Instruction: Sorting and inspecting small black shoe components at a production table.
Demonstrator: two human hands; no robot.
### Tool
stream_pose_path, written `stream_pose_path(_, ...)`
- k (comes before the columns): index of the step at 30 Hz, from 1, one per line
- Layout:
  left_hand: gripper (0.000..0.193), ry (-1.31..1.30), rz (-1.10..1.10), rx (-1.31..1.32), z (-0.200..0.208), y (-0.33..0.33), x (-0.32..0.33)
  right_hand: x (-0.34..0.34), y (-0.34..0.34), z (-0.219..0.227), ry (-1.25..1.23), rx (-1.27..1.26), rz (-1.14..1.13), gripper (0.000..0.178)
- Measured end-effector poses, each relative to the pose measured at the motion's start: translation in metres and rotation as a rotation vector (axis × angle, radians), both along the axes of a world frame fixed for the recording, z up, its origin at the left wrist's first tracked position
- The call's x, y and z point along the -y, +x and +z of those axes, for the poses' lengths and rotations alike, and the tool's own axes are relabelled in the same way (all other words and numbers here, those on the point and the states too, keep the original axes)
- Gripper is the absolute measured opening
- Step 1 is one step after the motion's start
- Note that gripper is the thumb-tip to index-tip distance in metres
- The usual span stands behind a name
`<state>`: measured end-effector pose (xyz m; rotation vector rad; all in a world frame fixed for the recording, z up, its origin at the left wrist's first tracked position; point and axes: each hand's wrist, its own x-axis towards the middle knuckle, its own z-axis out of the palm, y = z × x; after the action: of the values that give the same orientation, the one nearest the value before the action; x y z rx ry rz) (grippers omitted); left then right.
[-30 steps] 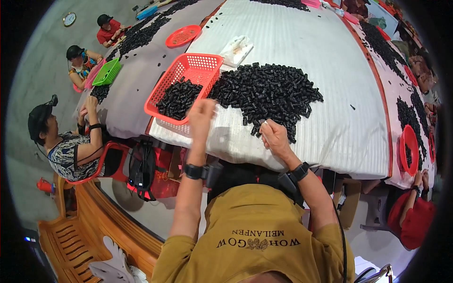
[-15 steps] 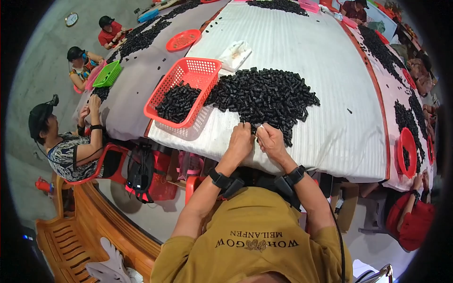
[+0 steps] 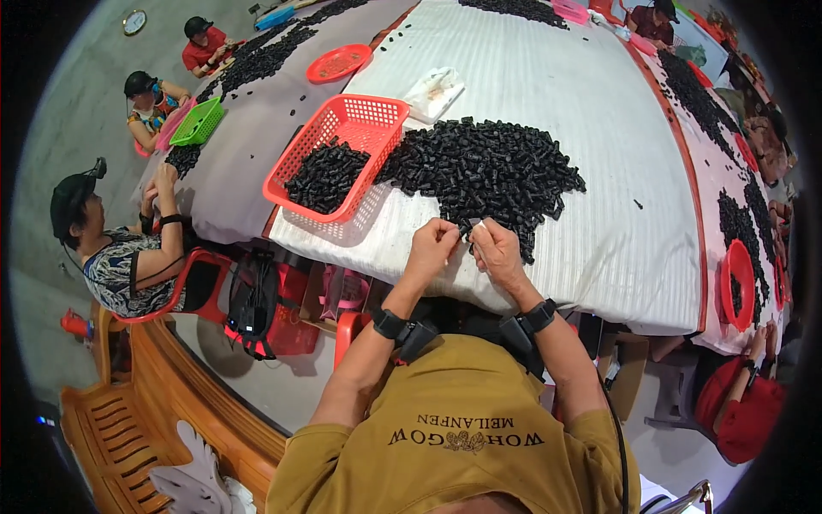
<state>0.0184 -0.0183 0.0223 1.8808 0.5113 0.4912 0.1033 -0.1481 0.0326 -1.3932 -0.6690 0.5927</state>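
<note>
A broad heap of short black cylindrical pieces (image 3: 484, 171) lies on the white-covered table in front of me. At its near edge my left hand (image 3: 431, 246) is closed in a pinch, with a small black piece (image 3: 465, 234) at its fingertips. Close by on the right, my right hand (image 3: 499, 255) is also closed. A small pale, flat thing (image 3: 480, 223) shows at its thumb and forefinger; its kind is too small to tell. Left of the heap stands a red plastic basket (image 3: 387, 110), partly filled with the same black pieces.
Behind the basket lies a white pad (image 3: 435, 92) with brownish stains. A red round tray (image 3: 339, 63) sits farther left. Co-workers sit along neighbouring tables, near a green basket (image 3: 197, 122) at left and a red bowl (image 3: 737, 285) at right. A wooden bench (image 3: 111, 428) stands lower left.
My hands have drawn slightly apart at the fingertips, the left one shifting a little leftward. The pale thing in my right hand shows more clearly. The view has tilted slightly.
</note>
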Motion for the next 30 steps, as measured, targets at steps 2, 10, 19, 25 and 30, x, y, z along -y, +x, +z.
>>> stream_pose_path(2,0.014,-0.968,-0.139,0.188,0.004,-0.003,-0.004,0.000,0.001,0.000,-0.060,0.074,-0.019,0.025)
stream_pose_path(10,0.014,-1.068,-0.267,0.192,0.002,-0.013,-0.006,0.001,0.002,0.002,-0.121,0.296,-0.031,0.026)
stream_pose_path(19,0.018,-1.006,-0.350,0.087,-0.005,-0.014,-0.013,0.000,0.000,0.007,-0.093,0.357,-0.024,0.023)
stream_pose_path(25,0.021,-1.081,-0.373,0.095,-0.004,-0.015,-0.014,-0.003,0.001,-0.002,-0.109,0.234,-0.109,0.022)
stream_pose_path(30,0.023,-1.153,-0.389,0.165,-0.004,-0.017,-0.016,-0.001,0.001,0.000,-0.119,0.138,-0.050,0.025)
